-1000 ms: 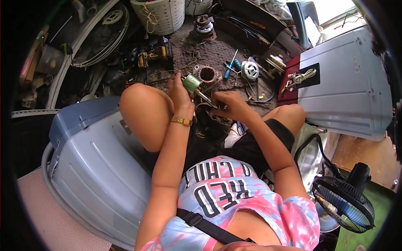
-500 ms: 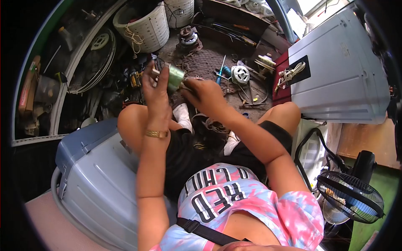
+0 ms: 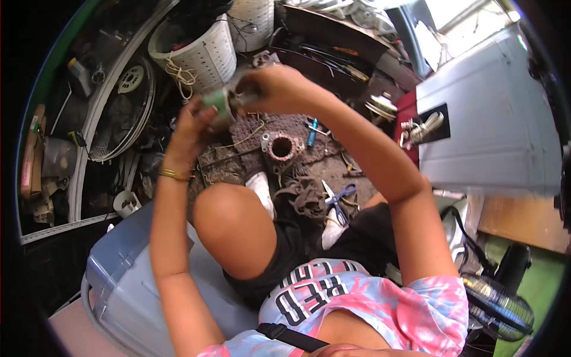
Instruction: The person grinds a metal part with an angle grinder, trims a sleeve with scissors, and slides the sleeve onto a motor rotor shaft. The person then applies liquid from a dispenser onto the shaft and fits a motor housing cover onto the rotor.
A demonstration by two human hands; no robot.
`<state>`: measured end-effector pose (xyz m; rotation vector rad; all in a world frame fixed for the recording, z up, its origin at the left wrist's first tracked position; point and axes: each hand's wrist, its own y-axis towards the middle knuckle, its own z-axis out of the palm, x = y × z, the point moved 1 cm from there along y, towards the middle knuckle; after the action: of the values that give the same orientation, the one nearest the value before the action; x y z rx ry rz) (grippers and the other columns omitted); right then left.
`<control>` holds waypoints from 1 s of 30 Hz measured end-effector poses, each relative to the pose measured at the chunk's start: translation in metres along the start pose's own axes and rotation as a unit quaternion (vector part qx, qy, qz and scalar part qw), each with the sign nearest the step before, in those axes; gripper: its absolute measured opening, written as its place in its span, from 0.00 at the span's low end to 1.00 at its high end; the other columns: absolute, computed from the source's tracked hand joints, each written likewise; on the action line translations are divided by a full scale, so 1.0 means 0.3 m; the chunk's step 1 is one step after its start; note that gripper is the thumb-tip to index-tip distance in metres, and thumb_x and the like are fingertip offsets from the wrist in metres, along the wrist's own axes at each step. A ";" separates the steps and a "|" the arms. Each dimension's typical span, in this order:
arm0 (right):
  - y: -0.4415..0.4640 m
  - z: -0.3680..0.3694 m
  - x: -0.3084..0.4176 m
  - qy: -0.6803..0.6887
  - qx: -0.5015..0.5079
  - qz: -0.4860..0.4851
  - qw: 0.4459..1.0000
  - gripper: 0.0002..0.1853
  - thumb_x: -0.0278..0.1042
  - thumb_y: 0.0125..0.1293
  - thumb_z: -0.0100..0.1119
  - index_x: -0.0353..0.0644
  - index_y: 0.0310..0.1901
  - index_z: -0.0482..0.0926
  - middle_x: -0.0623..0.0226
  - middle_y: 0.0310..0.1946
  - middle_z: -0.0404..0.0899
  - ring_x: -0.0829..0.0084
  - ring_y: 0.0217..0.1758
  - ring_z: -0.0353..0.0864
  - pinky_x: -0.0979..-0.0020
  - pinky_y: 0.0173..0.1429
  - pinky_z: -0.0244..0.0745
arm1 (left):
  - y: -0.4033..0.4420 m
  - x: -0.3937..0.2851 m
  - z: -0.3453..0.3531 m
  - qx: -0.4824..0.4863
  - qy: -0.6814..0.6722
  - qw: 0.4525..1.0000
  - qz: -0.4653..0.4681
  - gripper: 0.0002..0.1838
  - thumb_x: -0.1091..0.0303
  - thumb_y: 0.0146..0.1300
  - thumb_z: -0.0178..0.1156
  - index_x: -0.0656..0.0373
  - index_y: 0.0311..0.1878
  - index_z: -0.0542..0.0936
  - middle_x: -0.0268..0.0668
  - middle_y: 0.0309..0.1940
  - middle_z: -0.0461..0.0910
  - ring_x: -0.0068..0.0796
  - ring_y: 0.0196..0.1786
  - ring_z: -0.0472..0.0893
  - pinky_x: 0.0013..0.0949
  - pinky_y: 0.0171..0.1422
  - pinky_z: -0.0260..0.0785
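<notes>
My left hand [image 3: 193, 128], with a gold bracelet on the wrist, is wrapped around a green cylindrical part [image 3: 216, 106]. Fingers of my right hand [image 3: 267, 88] are closed at the part's right end, on its metal shaft; motion blurs the fingertips. Both hands are raised over the work area. Below them to the right, a round metal housing [image 3: 280, 147] with a dark hole lies on the textured mat [image 3: 247, 132]. A blue screwdriver [image 3: 312, 132] is beside the housing. Scissors with blue handles [image 3: 338, 199] are near my white-socked foot.
White perforated baskets [image 3: 208, 56] stand at the back. At the right is a large grey case [image 3: 488, 125] with a coiled cord [image 3: 425, 126]. A black fan [image 3: 499, 306] is at lower right, a grey-blue bin [image 3: 137, 268] at lower left, and a wire fan guard [image 3: 128, 128] at left.
Both hands have moved up and left with the green part, away from my lap. My right arm now reaches farther across. My left knee and the view have shifted, and the scissors are now fully visible.
</notes>
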<state>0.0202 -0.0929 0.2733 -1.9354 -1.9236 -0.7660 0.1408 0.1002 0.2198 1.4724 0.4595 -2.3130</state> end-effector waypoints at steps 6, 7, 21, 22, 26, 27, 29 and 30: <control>0.044 0.471 -0.598 0.120 -0.052 0.155 0.979 0.24 0.52 0.57 0.65 0.42 0.49 0.80 0.55 0.40 0.83 0.57 0.46 0.82 0.63 0.49 0.75 | -0.096 0.638 -0.274 -0.132 -0.271 0.943 -0.139 0.28 0.49 0.63 0.60 0.59 0.59 0.72 0.43 0.50 0.79 0.42 0.50 0.81 0.45 0.55 0.76; 0.054 0.527 -0.635 0.131 -0.033 0.198 0.971 0.20 0.49 0.58 0.64 0.43 0.46 0.81 0.55 0.40 0.83 0.58 0.46 0.82 0.62 0.48 0.75 | -0.129 0.709 -0.300 -0.157 -0.336 0.914 -0.165 0.29 0.48 0.63 0.59 0.59 0.60 0.71 0.44 0.51 0.79 0.44 0.50 0.81 0.46 0.55 0.77; 1.004 1.430 -0.568 -0.318 -0.067 -0.234 0.916 0.11 0.41 0.59 0.55 0.58 0.41 0.83 0.79 0.47 0.79 0.70 0.57 0.69 0.59 0.46 0.67 | -0.327 0.913 -0.568 -0.316 -0.299 0.885 -0.167 0.35 0.48 0.57 0.66 0.59 0.62 0.69 0.42 0.54 0.76 0.39 0.52 0.79 0.43 0.53 0.78; 1.058 1.491 -0.571 -0.350 -0.091 -0.213 0.908 0.12 0.42 0.60 0.54 0.61 0.42 0.85 0.80 0.49 0.80 0.71 0.61 0.67 0.58 0.47 0.66 | -0.324 0.895 -0.567 -0.320 -0.297 0.883 -0.172 0.34 0.49 0.57 0.66 0.59 0.61 0.69 0.42 0.54 0.76 0.39 0.52 0.79 0.43 0.53 0.78; 1.037 1.464 -0.593 -0.408 -0.019 -0.230 0.883 0.13 0.43 0.61 0.53 0.63 0.45 0.84 0.85 0.52 0.78 0.72 0.64 0.65 0.59 0.49 0.66 | -0.270 0.840 -0.556 -0.316 -0.267 0.897 -0.154 0.31 0.54 0.58 0.66 0.60 0.59 0.70 0.43 0.53 0.77 0.39 0.51 0.80 0.42 0.52 0.79; 1.010 1.406 -0.594 -0.422 -0.002 -0.238 0.875 0.13 0.43 0.62 0.53 0.64 0.45 0.84 0.87 0.51 0.78 0.73 0.63 0.66 0.60 0.50 0.66 | -0.252 0.843 -0.552 -0.312 -0.265 0.900 -0.150 0.31 0.55 0.57 0.67 0.60 0.59 0.70 0.43 0.53 0.77 0.38 0.51 0.80 0.41 0.51 0.79; 0.964 1.301 -0.605 -0.437 0.011 -0.270 0.858 0.13 0.43 0.62 0.52 0.65 0.46 0.82 0.88 0.48 0.78 0.73 0.61 0.67 0.62 0.51 0.66 | -0.221 0.844 -0.532 -0.313 -0.302 0.888 -0.149 0.29 0.61 0.58 0.65 0.56 0.60 0.68 0.39 0.50 0.77 0.37 0.48 0.81 0.38 0.45 0.79; 0.959 1.256 -0.604 -0.390 0.016 -0.269 0.880 0.13 0.44 0.61 0.53 0.64 0.47 0.82 0.86 0.47 0.78 0.72 0.60 0.69 0.62 0.51 0.67 | -0.211 0.839 -0.525 -0.318 -0.318 0.881 -0.145 0.28 0.63 0.58 0.64 0.53 0.61 0.67 0.38 0.49 0.78 0.36 0.46 0.82 0.36 0.42 0.80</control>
<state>0.3704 -0.0447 -0.0909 -1.8464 -2.9969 -0.0068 0.1378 0.1960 -0.0681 0.3198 1.1438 -2.3372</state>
